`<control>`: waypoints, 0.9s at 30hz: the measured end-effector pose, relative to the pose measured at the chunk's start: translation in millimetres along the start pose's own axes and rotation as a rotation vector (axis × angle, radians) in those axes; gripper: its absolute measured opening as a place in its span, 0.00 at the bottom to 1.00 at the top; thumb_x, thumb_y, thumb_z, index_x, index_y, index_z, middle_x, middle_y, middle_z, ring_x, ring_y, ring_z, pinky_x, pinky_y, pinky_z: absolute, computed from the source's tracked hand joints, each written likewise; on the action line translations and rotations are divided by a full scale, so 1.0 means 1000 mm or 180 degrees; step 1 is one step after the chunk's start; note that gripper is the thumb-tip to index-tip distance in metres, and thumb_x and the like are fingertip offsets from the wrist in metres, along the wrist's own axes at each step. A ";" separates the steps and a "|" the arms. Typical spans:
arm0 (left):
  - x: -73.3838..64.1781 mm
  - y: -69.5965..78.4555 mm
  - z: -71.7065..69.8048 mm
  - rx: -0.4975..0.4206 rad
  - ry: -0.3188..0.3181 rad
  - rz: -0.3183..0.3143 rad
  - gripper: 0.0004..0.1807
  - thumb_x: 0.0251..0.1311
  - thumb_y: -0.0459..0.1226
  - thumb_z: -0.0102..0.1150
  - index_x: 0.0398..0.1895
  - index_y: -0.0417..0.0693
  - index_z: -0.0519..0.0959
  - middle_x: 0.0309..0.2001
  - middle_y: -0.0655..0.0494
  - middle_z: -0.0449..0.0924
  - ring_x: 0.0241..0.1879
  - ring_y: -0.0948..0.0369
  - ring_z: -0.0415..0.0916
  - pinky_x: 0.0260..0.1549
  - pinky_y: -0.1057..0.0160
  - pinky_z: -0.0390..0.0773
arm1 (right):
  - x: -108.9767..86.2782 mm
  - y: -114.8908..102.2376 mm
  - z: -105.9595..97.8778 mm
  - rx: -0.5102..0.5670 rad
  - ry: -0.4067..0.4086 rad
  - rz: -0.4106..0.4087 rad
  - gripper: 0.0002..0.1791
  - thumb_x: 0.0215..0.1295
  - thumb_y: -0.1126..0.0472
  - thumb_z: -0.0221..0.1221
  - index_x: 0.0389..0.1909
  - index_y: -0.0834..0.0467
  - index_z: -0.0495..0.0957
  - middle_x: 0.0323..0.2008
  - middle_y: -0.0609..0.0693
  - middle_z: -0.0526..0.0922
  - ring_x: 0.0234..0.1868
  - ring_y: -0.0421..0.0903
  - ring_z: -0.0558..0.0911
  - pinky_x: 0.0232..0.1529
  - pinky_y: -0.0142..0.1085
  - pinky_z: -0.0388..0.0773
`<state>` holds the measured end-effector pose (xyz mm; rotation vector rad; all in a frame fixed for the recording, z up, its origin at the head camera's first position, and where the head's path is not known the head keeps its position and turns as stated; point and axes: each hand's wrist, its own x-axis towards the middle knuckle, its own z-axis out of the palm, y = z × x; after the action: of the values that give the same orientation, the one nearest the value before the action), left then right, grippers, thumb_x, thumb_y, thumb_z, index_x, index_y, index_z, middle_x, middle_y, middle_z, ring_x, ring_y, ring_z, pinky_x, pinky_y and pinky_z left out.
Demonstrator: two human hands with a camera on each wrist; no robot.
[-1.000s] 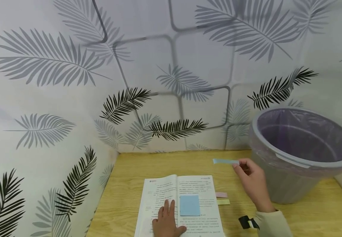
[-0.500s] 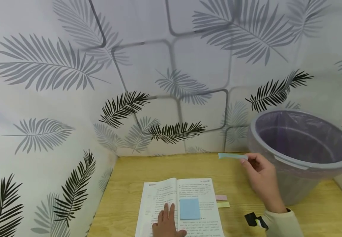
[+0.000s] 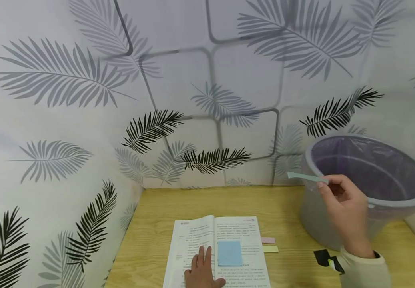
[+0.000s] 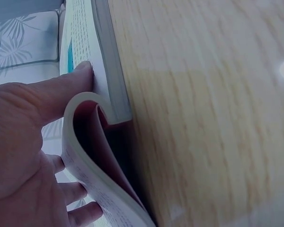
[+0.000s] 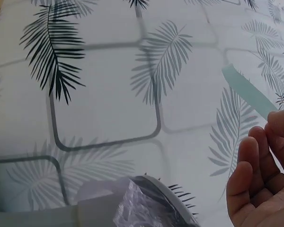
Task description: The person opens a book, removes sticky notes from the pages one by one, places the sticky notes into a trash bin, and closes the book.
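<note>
My right hand (image 3: pixel 349 212) pinches one end of a thin pale blue-green paper strip (image 3: pixel 306 177) between thumb and forefinger. In the head view the strip points left and overlaps the rim of the trash bin (image 3: pixel 322 224). The right wrist view also shows the strip (image 5: pixel 250 92) in the fingertips, with the other fingers curled below. My left hand (image 3: pixel 204 270) lies with fingers spread across an open book (image 3: pixel 178 240), near its spine. A square blue sticky-note pad (image 3: pixel 230 253) sits on the right page, just beyond that hand. Seen from the left wrist, the left thumb (image 4: pixel 68 90) presses on the pages.
Pink (image 3: pixel 268 240) and yellow tabs (image 3: pixel 270 249) stick out from the book's right edge. The bin has a clear plastic liner (image 5: pixel 137 208) over its rim. A patterned wall stands behind the wooden table (image 3: pixel 157 200). A black wrist-worn piece (image 3: pixel 328 260) sits by the right sleeve.
My right hand has moved right and slightly up with the strip, from over the table to in front of the bin's rim. The left hand stays on the book.
</note>
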<state>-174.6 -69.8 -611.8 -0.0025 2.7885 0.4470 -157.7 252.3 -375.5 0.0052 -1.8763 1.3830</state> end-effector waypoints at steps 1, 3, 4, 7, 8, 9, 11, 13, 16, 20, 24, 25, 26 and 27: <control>0.000 0.000 -0.001 -0.0008 -0.0013 0.0007 0.56 0.45 0.58 0.74 0.76 0.53 0.56 0.77 0.46 0.56 0.71 0.44 0.62 0.55 0.32 0.68 | 0.002 0.001 -0.003 -0.0052 0.0060 -0.0004 0.04 0.62 0.76 0.60 0.38 0.71 0.79 0.28 0.34 0.78 0.27 0.33 0.76 0.30 0.20 0.72; 0.000 0.000 -0.001 -0.0022 -0.0027 0.0018 0.56 0.45 0.58 0.74 0.76 0.53 0.56 0.77 0.46 0.56 0.71 0.43 0.62 0.55 0.32 0.68 | 0.005 0.002 -0.010 -0.0163 0.0165 -0.0012 0.04 0.62 0.75 0.61 0.38 0.69 0.79 0.28 0.33 0.78 0.27 0.32 0.75 0.30 0.19 0.71; 0.000 -0.001 -0.001 -0.0018 -0.0027 0.0018 0.56 0.45 0.58 0.74 0.76 0.53 0.56 0.77 0.46 0.56 0.71 0.43 0.62 0.55 0.32 0.68 | 0.006 0.004 -0.013 -0.0222 0.0227 -0.0017 0.03 0.62 0.74 0.61 0.37 0.68 0.80 0.28 0.33 0.78 0.27 0.32 0.75 0.30 0.19 0.71; 0.001 -0.002 0.000 -0.0031 -0.0047 0.0023 0.56 0.45 0.58 0.74 0.76 0.53 0.55 0.77 0.46 0.56 0.71 0.43 0.61 0.55 0.32 0.68 | 0.009 0.007 -0.021 -0.0331 0.0371 0.0065 0.03 0.62 0.72 0.62 0.37 0.65 0.80 0.29 0.32 0.78 0.27 0.31 0.75 0.31 0.17 0.71; 0.002 -0.002 0.000 -0.0039 -0.0062 0.0023 0.56 0.46 0.58 0.74 0.76 0.53 0.55 0.77 0.46 0.55 0.71 0.43 0.61 0.55 0.32 0.67 | 0.009 0.007 -0.023 -0.0357 0.0406 0.0103 0.03 0.62 0.72 0.62 0.36 0.64 0.81 0.29 0.32 0.78 0.27 0.30 0.75 0.31 0.17 0.71; 0.002 -0.003 0.001 -0.0048 -0.0081 0.0024 0.56 0.46 0.58 0.74 0.76 0.53 0.55 0.77 0.46 0.55 0.71 0.43 0.61 0.55 0.31 0.67 | 0.010 0.008 -0.025 -0.0367 0.0444 0.0143 0.04 0.62 0.71 0.63 0.36 0.62 0.81 0.29 0.32 0.78 0.27 0.30 0.76 0.31 0.16 0.71; 0.003 -0.003 0.001 -0.0067 -0.0114 0.0031 0.56 0.46 0.58 0.74 0.76 0.53 0.55 0.77 0.46 0.55 0.71 0.42 0.61 0.55 0.31 0.67 | 0.011 0.010 -0.028 -0.0423 0.0523 0.0197 0.04 0.61 0.71 0.63 0.36 0.61 0.81 0.29 0.31 0.78 0.27 0.29 0.76 0.31 0.16 0.71; 0.005 -0.004 0.002 -0.0082 -0.0135 0.0043 0.56 0.46 0.59 0.73 0.76 0.53 0.55 0.77 0.45 0.55 0.71 0.42 0.61 0.55 0.30 0.67 | 0.012 0.012 -0.032 -0.0538 0.0636 0.0217 0.04 0.61 0.69 0.64 0.36 0.61 0.82 0.30 0.28 0.78 0.28 0.28 0.76 0.32 0.15 0.71; 0.005 -0.005 0.003 -0.0098 -0.0138 0.0067 0.57 0.46 0.60 0.73 0.76 0.52 0.55 0.77 0.45 0.55 0.71 0.41 0.61 0.54 0.30 0.67 | 0.015 0.015 -0.037 -0.0781 0.0857 0.0133 0.06 0.60 0.68 0.65 0.36 0.66 0.84 0.29 0.20 0.75 0.31 0.24 0.72 0.37 0.15 0.66; 0.006 -0.006 0.004 -0.0107 -0.0133 0.0079 0.57 0.46 0.61 0.72 0.76 0.52 0.55 0.77 0.45 0.55 0.71 0.41 0.61 0.54 0.30 0.67 | 0.018 0.021 -0.045 -0.1147 0.1142 -0.0083 0.09 0.60 0.68 0.65 0.37 0.71 0.85 0.30 0.10 0.68 0.35 0.16 0.64 0.47 0.22 0.56; 0.006 -0.007 0.005 -0.0109 -0.0133 0.0072 0.57 0.46 0.62 0.71 0.76 0.52 0.55 0.77 0.45 0.55 0.71 0.41 0.61 0.54 0.30 0.67 | 0.018 0.028 -0.053 -0.1412 0.1343 -0.0134 0.11 0.61 0.66 0.64 0.38 0.73 0.84 0.32 0.07 0.62 0.38 0.11 0.59 0.51 0.29 0.56; 0.006 -0.007 0.005 -0.0107 -0.0132 0.0068 0.57 0.46 0.62 0.71 0.76 0.52 0.55 0.77 0.45 0.55 0.71 0.41 0.61 0.54 0.30 0.67 | 0.019 0.029 -0.055 -0.1443 0.1378 -0.0140 0.12 0.61 0.66 0.64 0.38 0.73 0.84 0.32 0.12 0.68 0.39 0.11 0.59 0.52 0.31 0.57; 0.006 -0.006 0.005 -0.0104 -0.0127 0.0066 0.57 0.46 0.62 0.71 0.76 0.53 0.55 0.77 0.45 0.55 0.71 0.41 0.61 0.54 0.30 0.67 | 0.019 0.031 -0.056 -0.1450 0.1414 -0.0170 0.12 0.61 0.66 0.63 0.38 0.73 0.84 0.32 0.12 0.68 0.40 0.11 0.59 0.54 0.32 0.58; 0.006 -0.006 0.004 -0.0105 -0.0124 0.0064 0.56 0.46 0.61 0.71 0.76 0.53 0.55 0.77 0.45 0.55 0.71 0.41 0.61 0.54 0.30 0.67 | 0.019 0.032 -0.057 -0.1480 0.1437 -0.0179 0.13 0.61 0.65 0.63 0.38 0.73 0.84 0.34 0.16 0.71 0.41 0.13 0.59 0.55 0.35 0.60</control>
<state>-179.0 -74.0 -619.6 0.0263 2.7451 0.4928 -151.6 319.5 -384.5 -0.4458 -1.7445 0.7972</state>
